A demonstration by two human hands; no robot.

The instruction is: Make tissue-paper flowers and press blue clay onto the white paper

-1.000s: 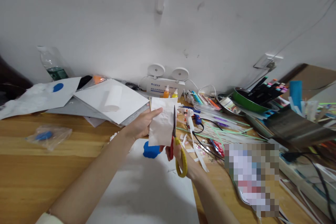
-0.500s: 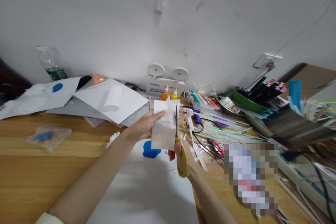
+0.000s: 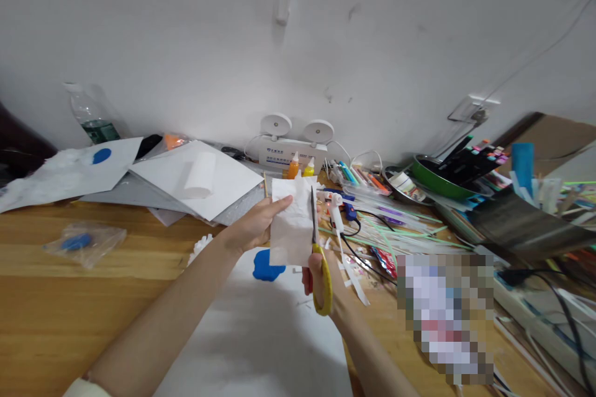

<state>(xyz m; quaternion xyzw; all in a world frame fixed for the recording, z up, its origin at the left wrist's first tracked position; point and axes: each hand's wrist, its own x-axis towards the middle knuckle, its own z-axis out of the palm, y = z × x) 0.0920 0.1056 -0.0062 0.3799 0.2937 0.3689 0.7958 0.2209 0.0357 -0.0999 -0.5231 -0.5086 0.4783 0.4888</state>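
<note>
Pinched between thumb and fingers of my left hand (image 3: 258, 223) is a white piece of tissue paper (image 3: 292, 236), held upright over the desk. My right hand (image 3: 328, 273) grips yellow-handled scissors (image 3: 322, 285), whose dark blades point upward along the paper's right edge. A bit of red shows by the right fingers, partly hidden. Below the hands lies a large white sheet (image 3: 261, 341), with a flat blue blob (image 3: 269, 265) near its far edge.
Behind stand orange (image 3: 293, 166) and yellow (image 3: 309, 167) bottles. A white glue gun (image 3: 335, 208) with its cable lies right of the paper. A tissue roll (image 3: 200, 175) rests on white board at left. A green pan (image 3: 442, 180) holds markers. A bagged blue lump (image 3: 77, 242) sits left.
The scissors and right hand have shifted very slightly, and the paper's right edge has moved a little left. My left hand keeps its hold in nearly the same place.
</note>
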